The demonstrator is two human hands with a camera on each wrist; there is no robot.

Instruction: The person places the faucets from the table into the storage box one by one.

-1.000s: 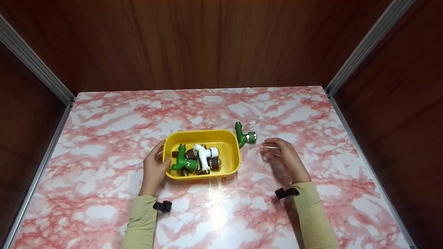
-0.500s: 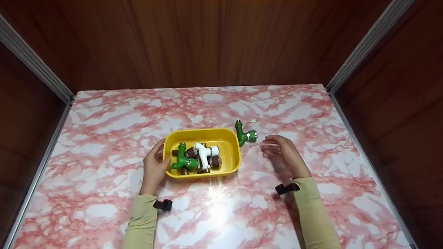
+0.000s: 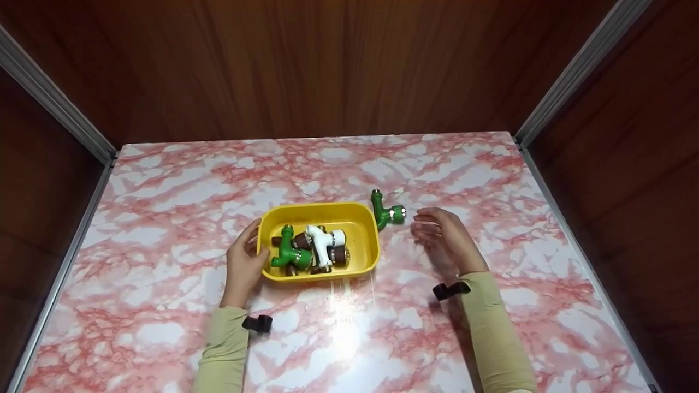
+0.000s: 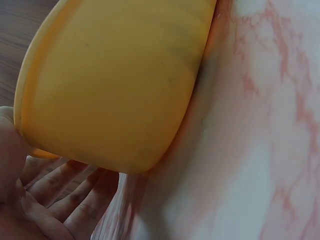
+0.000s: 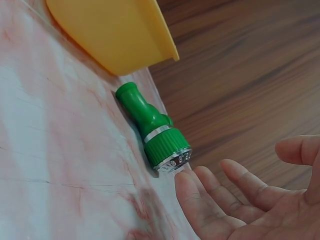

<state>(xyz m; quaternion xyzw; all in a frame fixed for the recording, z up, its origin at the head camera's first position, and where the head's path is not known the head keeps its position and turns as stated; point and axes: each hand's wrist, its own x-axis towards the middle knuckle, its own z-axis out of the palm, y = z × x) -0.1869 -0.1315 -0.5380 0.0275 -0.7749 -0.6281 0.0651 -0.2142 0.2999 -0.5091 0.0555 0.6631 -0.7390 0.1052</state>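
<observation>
My left hand [image 3: 241, 270] grips the left end of a yellow plastic tub [image 3: 357, 221], thumb over the rim and fingers against the outer wall. In the left wrist view, the fingers spread under the tub's edge [image 4: 115, 90]. Inside lie a green tap [image 3: 286, 253], a white tap [image 3: 322, 246] and brown taps [image 3: 339, 255], partly hidden under the others. Another green tap [image 3: 381, 219] lies on the table just beyond the tub's right end. Close to its knob is my right hand [image 3: 452, 240], holding nothing; in the right wrist view its fingers [image 5: 250, 185] are loosely extended.
The table [image 3: 164, 229] has a pink and white marbled top. A dark wood-grain panel [image 3: 317, 71] stands behind it, with metal rails [image 3: 579, 71] and further dark panels at both sides. Each wrist wears a black strap mount [image 3: 256, 323].
My right hand has shifted slightly forward, still beside the loose green tap. The left hand keeps its grip on the tub, and the taps stay put.
</observation>
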